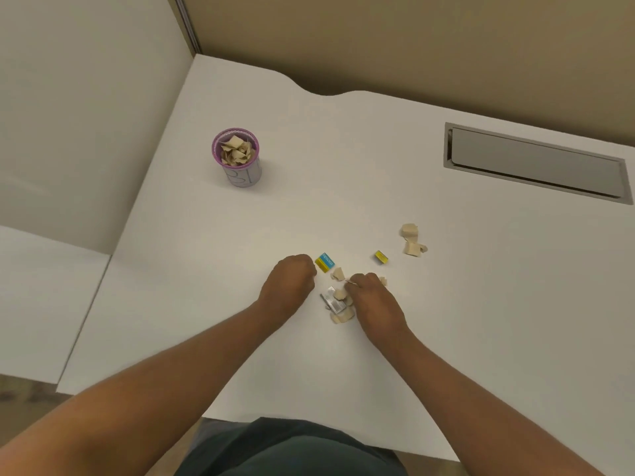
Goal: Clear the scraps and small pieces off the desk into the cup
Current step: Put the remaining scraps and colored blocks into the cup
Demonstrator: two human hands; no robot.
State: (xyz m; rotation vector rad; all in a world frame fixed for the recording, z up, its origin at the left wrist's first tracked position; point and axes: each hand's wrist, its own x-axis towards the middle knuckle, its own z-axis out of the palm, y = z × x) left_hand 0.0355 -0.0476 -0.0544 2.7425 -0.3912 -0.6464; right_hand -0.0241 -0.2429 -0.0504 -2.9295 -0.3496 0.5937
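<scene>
Tan paper scraps (342, 305) lie under the curled right hand (369, 297); the left hand (292, 278) is fisted, contents unseen. Gather a full pinch before carrying to the purple-rimmed cup (236, 156), well apart.

Even, soft light w/ faint shadows cast beside each hand; edges bent by wide-angle lens; slight blur throughout.

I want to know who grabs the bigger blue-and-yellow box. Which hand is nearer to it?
Left. The left hand sits right beside the box, knuckles almost touching it. The right hand lies further off, below and right of it, among the paper scraps.
</scene>
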